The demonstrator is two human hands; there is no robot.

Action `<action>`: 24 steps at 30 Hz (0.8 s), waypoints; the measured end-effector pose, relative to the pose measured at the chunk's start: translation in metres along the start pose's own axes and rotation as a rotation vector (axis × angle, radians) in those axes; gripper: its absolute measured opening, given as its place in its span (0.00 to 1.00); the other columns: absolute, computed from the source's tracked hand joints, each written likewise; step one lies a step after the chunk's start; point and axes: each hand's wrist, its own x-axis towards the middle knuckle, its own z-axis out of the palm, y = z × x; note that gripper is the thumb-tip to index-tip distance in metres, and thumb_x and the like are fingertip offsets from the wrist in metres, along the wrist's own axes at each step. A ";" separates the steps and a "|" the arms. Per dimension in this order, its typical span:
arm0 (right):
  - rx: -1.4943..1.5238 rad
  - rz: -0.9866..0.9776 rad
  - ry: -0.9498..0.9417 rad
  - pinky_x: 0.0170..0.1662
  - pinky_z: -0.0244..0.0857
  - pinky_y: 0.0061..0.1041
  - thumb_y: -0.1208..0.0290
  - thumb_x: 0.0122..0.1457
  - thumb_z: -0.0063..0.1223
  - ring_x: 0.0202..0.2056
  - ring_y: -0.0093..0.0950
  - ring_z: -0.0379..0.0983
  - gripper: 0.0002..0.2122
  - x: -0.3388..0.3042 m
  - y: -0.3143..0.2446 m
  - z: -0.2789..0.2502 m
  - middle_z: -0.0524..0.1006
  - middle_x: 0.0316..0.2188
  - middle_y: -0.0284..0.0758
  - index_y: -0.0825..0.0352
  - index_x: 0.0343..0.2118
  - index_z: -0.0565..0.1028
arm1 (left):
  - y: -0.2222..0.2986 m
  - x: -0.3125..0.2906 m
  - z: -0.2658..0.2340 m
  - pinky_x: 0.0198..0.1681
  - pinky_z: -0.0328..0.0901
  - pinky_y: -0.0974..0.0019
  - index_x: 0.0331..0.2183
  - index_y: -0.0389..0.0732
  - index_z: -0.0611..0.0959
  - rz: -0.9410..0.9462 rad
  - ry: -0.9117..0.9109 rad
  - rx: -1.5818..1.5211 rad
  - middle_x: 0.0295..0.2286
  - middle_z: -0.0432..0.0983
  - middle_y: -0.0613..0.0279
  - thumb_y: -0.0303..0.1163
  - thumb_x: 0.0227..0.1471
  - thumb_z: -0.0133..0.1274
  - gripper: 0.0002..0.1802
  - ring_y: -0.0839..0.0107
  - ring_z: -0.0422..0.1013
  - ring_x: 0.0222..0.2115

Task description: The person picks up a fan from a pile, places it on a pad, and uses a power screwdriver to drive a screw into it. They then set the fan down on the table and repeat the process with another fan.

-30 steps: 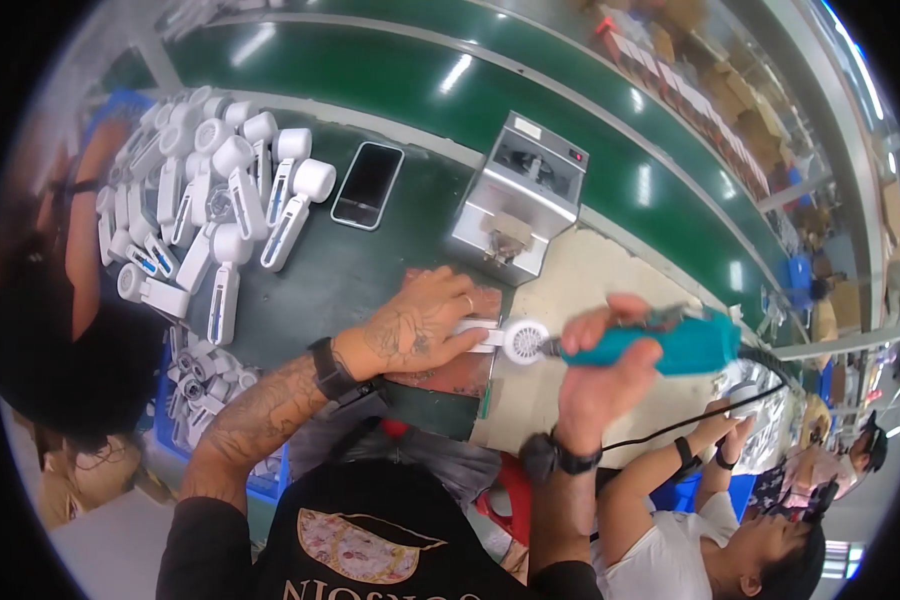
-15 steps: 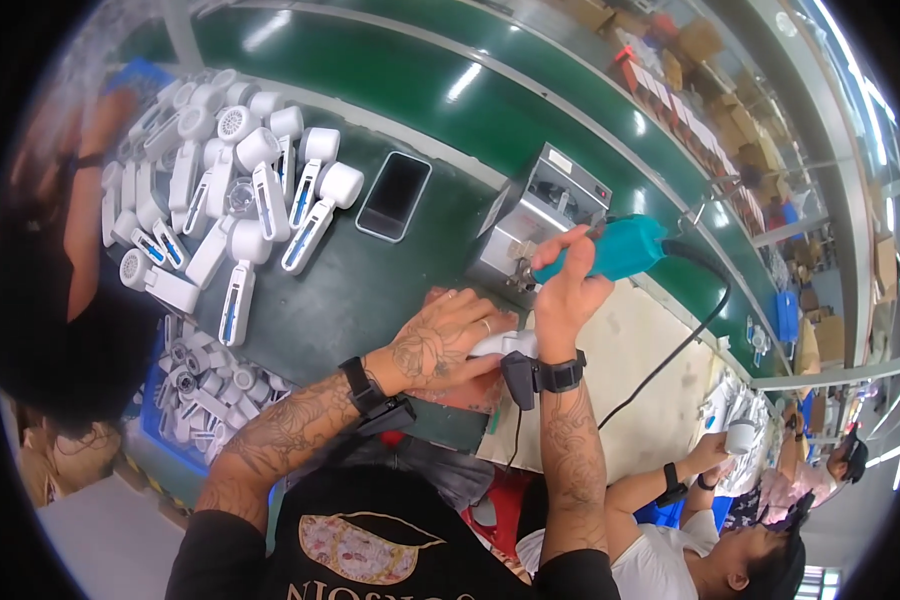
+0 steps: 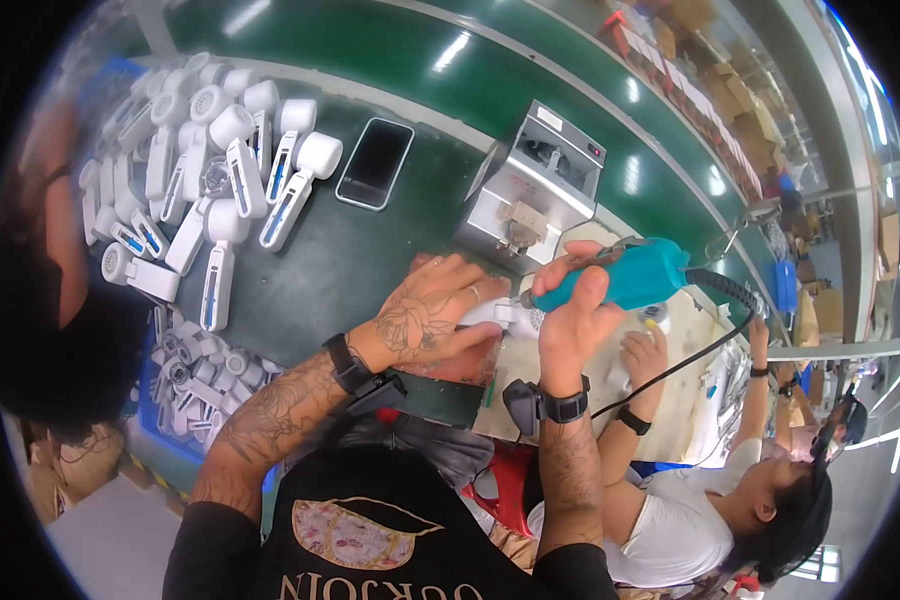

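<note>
The left hand (image 3: 432, 312) lies flat, fingers spread and pressed down, on a small white plastic handheld device (image 3: 502, 318) that rests on the near right part of the dark green tabletop (image 3: 340, 270). The device's rounded head pokes out just to the right of the fingertips. The right hand (image 3: 573, 318) is closed in a fist around a teal electric screwdriver (image 3: 630, 275), held slanted with its tip pointing left and down at the device's head; whether the tip touches cannot be told. A black cable (image 3: 705, 355) runs from the screwdriver's far right end and loops down to the near right. Both wrists wear dark bands.

Just beyond the hands stands a silver metal box-shaped machine (image 3: 540, 190) with an open slot on top. To its left a black smartphone (image 3: 375, 163) lies face up. Further left, a loose heap of white plastic handheld devices with blue-striped handles (image 3: 220, 160) covers the far left of the tabletop, and a blue bin of small white round parts (image 3: 195, 375) sits near the left edge. At the right, another person's hand (image 3: 645, 350) rests on a pale work surface beside the screwdriver cable.
</note>
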 end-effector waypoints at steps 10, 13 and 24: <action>0.066 -0.007 -0.020 0.27 0.63 0.26 0.49 0.63 0.51 0.21 0.27 0.66 0.24 -0.005 0.021 0.000 0.68 0.20 0.35 0.72 0.36 0.67 | 0.003 0.001 -0.003 0.50 0.62 0.55 0.51 0.43 0.77 -0.037 -0.105 0.006 0.42 0.72 0.58 0.47 0.51 0.56 0.28 0.58 0.67 0.44; 0.061 0.007 -0.017 0.26 0.63 0.26 0.50 0.64 0.51 0.21 0.27 0.66 0.23 -0.004 0.020 0.003 0.68 0.20 0.35 0.72 0.34 0.66 | 0.003 0.002 -0.003 0.50 0.62 0.55 0.52 0.43 0.76 -0.010 -0.095 0.039 0.41 0.72 0.58 0.46 0.52 0.55 0.28 0.58 0.67 0.44; -0.023 -0.020 0.002 0.26 0.63 0.25 0.49 0.65 0.49 0.22 0.25 0.68 0.24 0.021 0.006 0.012 0.70 0.20 0.33 0.72 0.39 0.69 | 0.004 0.002 -0.010 0.49 0.62 0.56 0.49 0.40 0.77 0.031 -0.056 0.031 0.40 0.72 0.57 0.44 0.51 0.57 0.27 0.58 0.67 0.43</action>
